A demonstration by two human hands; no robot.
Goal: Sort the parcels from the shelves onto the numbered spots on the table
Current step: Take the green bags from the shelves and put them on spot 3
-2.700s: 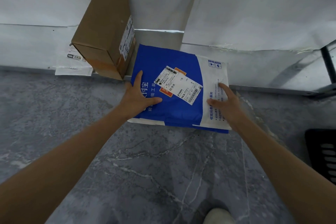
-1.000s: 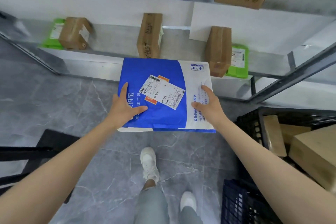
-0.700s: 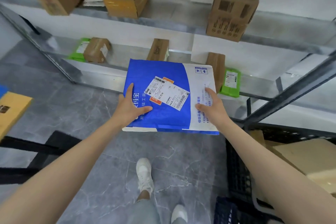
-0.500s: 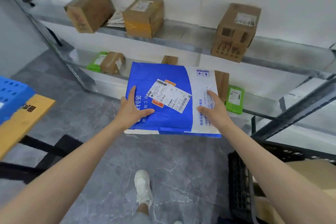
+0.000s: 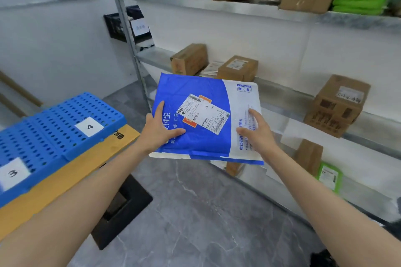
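A: What does the parcel look like?

B: The parcel (image 5: 191,91) is a flat, soft plastic mailer. Most of its face is deep blue, with a white band down the right side carrying blue print. A white shipping label (image 5: 204,115) with barcodes sits slantwise near the middle, over an orange sticker.

A: Where is it?

B: In the air above the floor (image 5: 195,212), held roughly level by both hands. The left hand (image 5: 158,130) grips the left edge, with the thumb across the blue face and one of the fingers (image 5: 161,108) straight along the edge. The others are hidden underneath. The right hand (image 5: 258,134) grips the white band, thumb and forefinger on top.

A: Any change from half a second ago?

B: The grip is the same. The view has swung left. Before, only a corner of the blue panel (image 5: 65,128) showed. Now it lies left of the left fingers, and the white cards 4 (image 5: 90,126) and 3 (image 5: 13,173) can be read.

A: Materials?

B: The panel is rigid plastic pierced with rows of holes, and it rests on a yellow surface (image 5: 86,162). Beyond the fingers run grey metal shelves (image 5: 282,93) holding matte, square-edged cardboard boxes (image 5: 237,68). Green packets (image 5: 358,0) are stacked high above the right fingers. The floor is grey, stone-like and veined in pale lines.
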